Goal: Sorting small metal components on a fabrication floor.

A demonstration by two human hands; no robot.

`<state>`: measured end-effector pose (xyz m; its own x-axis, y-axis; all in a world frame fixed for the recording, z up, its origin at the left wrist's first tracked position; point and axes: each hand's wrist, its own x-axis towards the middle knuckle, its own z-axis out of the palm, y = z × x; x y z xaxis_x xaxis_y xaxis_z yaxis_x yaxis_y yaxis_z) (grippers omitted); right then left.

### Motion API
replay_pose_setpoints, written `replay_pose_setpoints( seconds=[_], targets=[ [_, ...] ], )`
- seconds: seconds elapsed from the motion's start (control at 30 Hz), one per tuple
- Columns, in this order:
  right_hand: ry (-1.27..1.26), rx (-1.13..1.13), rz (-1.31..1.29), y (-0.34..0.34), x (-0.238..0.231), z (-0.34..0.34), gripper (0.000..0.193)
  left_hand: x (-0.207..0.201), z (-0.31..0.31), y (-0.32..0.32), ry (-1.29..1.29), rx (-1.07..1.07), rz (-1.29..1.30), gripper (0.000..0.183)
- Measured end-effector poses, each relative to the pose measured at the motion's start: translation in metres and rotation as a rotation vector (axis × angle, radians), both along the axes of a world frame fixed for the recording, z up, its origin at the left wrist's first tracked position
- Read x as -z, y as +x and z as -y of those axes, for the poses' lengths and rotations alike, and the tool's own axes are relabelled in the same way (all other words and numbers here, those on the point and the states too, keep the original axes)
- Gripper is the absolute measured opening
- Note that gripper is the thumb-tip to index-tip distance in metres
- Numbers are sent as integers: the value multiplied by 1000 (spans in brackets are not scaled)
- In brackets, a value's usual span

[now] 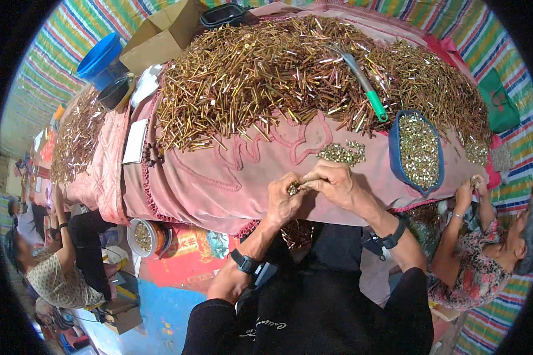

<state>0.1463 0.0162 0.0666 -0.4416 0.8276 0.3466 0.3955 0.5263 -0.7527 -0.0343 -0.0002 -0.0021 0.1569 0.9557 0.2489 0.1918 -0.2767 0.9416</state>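
My left hand point(283, 200) is closed around something small, with a cluster of dark gold round ends point(294, 188) showing between thumb and fingers. My right hand point(336, 182) meets it over the near edge of the pink cloth, thumb and fingers pinched together; what they hold is hidden. Just beyond my right hand lies a small heap of shiny gold-green pieces point(342, 154). To its right stands a blue tub point(395, 155) filled with similar small pieces point(419, 151). A big pile of thin gold and copper-coloured sticks point(243, 77) spreads over the far side.
A green-handled tool point(375, 105) with a curved metal blade lies on the sticks. At the far left are a cardboard box point(154, 44), a blue bucket point(100, 62) and a white phone-like slab point(135, 142). Co-workers sit left point(65, 272) and right point(474, 260). A white bucket point(131, 239) stands below the table edge.
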Motion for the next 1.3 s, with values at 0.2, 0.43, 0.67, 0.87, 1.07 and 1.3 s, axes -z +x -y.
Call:
replay_pose_setpoints(
  seconds=[0.2,0.43,0.67,0.87,1.07,1.3],
  targets=[
    [-354,107,-101,1,-2,-2,20,-6,-2,5,-8,-5,97,10],
    [-231,14,14,6,3,-9,12,-10,-1,2,-109,48,128,5],
    [-69,48,-26,0,3,-1,21,-7,-1,-1,-58,28,0,11],
    [-108,76,-95,-11,-3,4,26,1,-1,-2,32,9,103,13],
    [-99,132,-39,0,1,-1,24,-6,-1,2,34,-32,24,10],
    [32,64,-112,-5,16,0,17,3,-1,2,95,-87,-104,11]
  ],
)
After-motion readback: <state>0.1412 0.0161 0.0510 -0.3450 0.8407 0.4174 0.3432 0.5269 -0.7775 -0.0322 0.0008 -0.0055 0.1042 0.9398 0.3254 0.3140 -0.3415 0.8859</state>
